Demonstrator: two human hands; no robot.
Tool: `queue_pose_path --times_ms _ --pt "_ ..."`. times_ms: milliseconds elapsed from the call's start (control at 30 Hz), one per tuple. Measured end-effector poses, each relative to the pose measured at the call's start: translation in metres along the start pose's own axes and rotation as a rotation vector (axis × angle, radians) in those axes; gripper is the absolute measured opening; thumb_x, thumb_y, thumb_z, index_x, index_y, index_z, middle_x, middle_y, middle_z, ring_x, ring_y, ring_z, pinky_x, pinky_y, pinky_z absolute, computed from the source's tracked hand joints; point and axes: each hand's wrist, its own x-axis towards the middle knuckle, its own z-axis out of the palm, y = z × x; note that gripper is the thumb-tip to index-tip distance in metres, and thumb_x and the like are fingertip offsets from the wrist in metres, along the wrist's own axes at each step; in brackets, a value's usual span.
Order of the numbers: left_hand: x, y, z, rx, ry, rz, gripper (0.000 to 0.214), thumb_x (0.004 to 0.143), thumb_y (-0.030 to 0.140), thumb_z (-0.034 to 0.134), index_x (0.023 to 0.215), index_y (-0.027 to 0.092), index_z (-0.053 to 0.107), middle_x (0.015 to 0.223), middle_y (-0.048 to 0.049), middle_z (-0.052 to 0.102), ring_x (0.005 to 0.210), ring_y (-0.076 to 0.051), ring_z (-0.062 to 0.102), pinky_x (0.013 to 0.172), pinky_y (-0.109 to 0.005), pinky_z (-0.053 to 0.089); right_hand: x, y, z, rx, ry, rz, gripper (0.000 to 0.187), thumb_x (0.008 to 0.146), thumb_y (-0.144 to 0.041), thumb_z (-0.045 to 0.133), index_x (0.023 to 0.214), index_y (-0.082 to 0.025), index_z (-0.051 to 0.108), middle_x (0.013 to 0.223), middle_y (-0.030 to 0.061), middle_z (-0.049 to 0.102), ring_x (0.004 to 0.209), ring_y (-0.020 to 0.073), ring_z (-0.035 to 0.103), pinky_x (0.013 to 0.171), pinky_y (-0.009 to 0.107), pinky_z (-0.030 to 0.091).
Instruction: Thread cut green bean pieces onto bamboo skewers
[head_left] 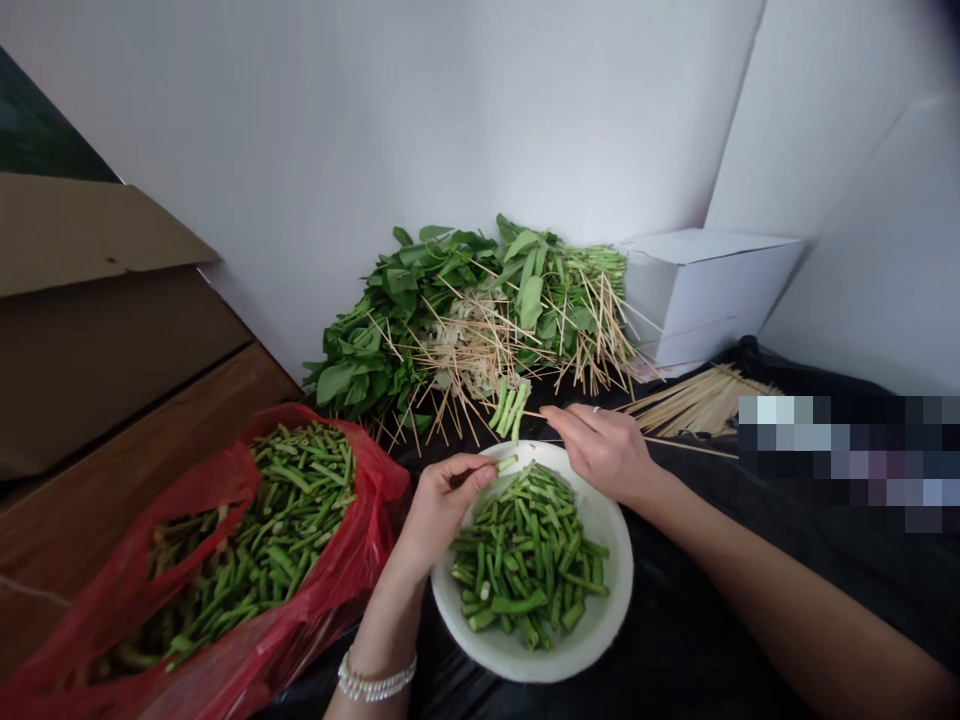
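Pinching a stem piece [508,463] in left fingers [466,464], grasping a skewer [534,414] threaded with green pieces [510,408] in right fingers [560,421], at far side of white bowl [618,570].

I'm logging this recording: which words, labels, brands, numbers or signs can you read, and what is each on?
No text can be read in this picture.
White rectangular box: none readable; faint pinkish marks near its base are too blurred to make out.
Brown cardboard box, translucent red plastic bag, round white bowl: no lettering visible.
Pixelated patch at right: unreadable.
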Motion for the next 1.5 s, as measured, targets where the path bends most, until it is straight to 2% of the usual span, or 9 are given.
queue_pose_path --times_ms 67,200,400,500,700,1000,1267,1367,1500 --pt "0.001 0.000 -0.002 -0.066 0.057 -0.017 0.014 0.075 0.032 0.076 0.077 0.018 0.078 0.068 -0.0038 0.070 0.063 -0.014 0.058 0.065 -0.024 0.046 0.000 -0.001 0.000 -0.002 -0.003 0.000 0.033 0.090 -0.006 0.040 0.110 -0.011 0.066 0.077 0.0049 0.067 0.069 0.0125 0.060 0.066 0.024 0.048" --pt "0.001 -0.005 -0.005 -0.291 0.144 -0.103 0.028 0.076 0.038 0.075 0.096 0.018 0.075 0.070 -0.0031 0.071 0.063 -0.011 0.059 0.065 -0.021 0.047 0.000 -0.003 -0.001 -0.004 -0.021 -0.014 0.032 0.091 -0.006 0.039 0.109 -0.011 0.066 0.076 0.0043 0.066 0.067 0.0119 0.059 0.066 0.023 0.046" --pt "0.004 -0.006 -0.007 -0.689 0.205 -0.214 0.030 0.062 0.033 0.086 0.080 0.014 0.070 0.066 -0.0022 0.068 0.055 -0.005 0.054 0.054 -0.014 0.044 -0.002 -0.003 0.000 0.076 -0.008 0.003 0.029 0.092 -0.008 0.043 0.111 -0.011 0.065 0.079 0.0040 0.067 0.069 0.0119 0.060 0.066 0.024 0.046" --pt "0.006 -0.006 -0.008 -0.796 0.264 -0.247 0.034 0.055 0.028 0.089 0.079 0.014 0.068 0.066 -0.0023 0.068 0.053 -0.005 0.053 0.050 -0.013 0.042 -0.002 -0.004 0.001 0.089 -0.016 -0.011 0.030 0.092 -0.008 0.042 0.111 -0.011 0.065 0.080 0.0038 0.067 0.069 0.0118 0.060 0.065 0.024 0.045" --pt "0.006 -0.006 -0.006 -0.809 0.255 -0.236 0.032 0.060 0.028 0.087 0.081 0.013 0.068 0.065 -0.0013 0.067 0.052 -0.004 0.053 0.049 -0.012 0.042 -0.005 -0.012 0.003 0.051 -0.123 -0.155 0.031 0.090 -0.008 0.041 0.109 -0.011 0.065 0.074 0.0027 0.062 0.062 0.0133 0.052 0.059 0.028 0.040" --pt "0.004 -0.006 -0.004 -0.759 0.212 -0.215 0.030 0.062 0.031 0.086 0.080 0.014 0.069 0.065 -0.0002 0.067 0.053 -0.004 0.052 0.050 -0.012 0.042 -0.006 -0.012 0.005 0.050 -0.145 -0.153 0.031 0.091 -0.008 0.040 0.110 -0.011 0.064 0.074 0.0029 0.060 0.063 0.0131 0.051 0.058 0.027 0.038" --pt "0.006 -0.014 -0.004 -0.566 0.324 -0.126 0.031 0.062 0.033 0.086 0.086 0.016 0.075 0.075 -0.0032 0.074 0.063 -0.008 0.062 0.064 -0.019 0.049 -0.006 -0.012 0.005 0.055 -0.148 -0.132 0.032 0.090 -0.007 0.040 0.110 -0.011 0.064 0.075 0.0026 0.060 0.063 0.0133 0.051 0.058 0.028 0.039" --pt "0.007 -0.015 -0.003 -0.612 0.349 -0.165 0.031 0.059 0.032 0.088 0.083 0.016 0.076 0.078 -0.0034 0.075 0.070 -0.010 0.064 0.067 -0.020 0.050 -0.006 -0.012 0.006 0.058 -0.142 -0.136 0.032 0.090 -0.007 0.040 0.111 -0.012 0.063 0.074 0.0021 0.060 0.062 0.0128 0.051 0.057 0.027 0.039" --pt "0.007 -0.010 -0.004 -0.730 0.358 -0.250 0.034 0.053 0.030 0.090 0.079 0.014 0.076 0.074 -0.0010 0.073 0.066 -0.007 0.061 0.061 -0.016 0.048 -0.006 -0.012 0.005 0.052 -0.119 -0.137 0.032 0.090 -0.006 0.039 0.111 -0.012 0.063 0.074 0.0018 0.060 0.062 0.0123 0.051 0.057 0.027 0.039"
